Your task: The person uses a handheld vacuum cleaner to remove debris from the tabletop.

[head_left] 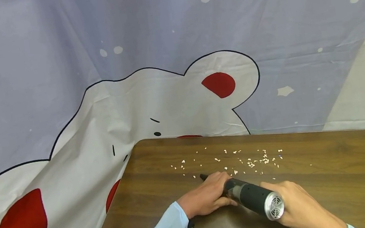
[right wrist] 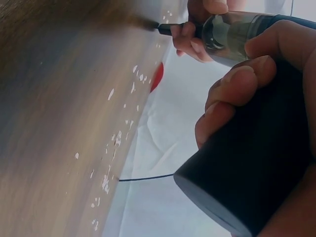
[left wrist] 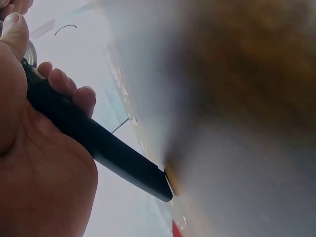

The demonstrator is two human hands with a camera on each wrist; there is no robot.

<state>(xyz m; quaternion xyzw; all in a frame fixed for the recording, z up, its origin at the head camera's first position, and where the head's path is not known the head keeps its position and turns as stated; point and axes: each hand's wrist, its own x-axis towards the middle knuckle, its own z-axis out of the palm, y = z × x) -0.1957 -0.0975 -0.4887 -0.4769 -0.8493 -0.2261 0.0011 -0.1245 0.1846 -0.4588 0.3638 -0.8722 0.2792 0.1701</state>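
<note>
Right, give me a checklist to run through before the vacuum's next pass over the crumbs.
1. Right hand grips the vacuum body: ok.
2. Left hand holds the nozzle steady: ok.
3. Nozzle tip down at the table: ok.
4. Crumbs lie ahead of the tip, not yet reached: ok.
5. Vacuum running: cannot tell.
6. Crumbs lie well inside the table edge: ok.
</note>
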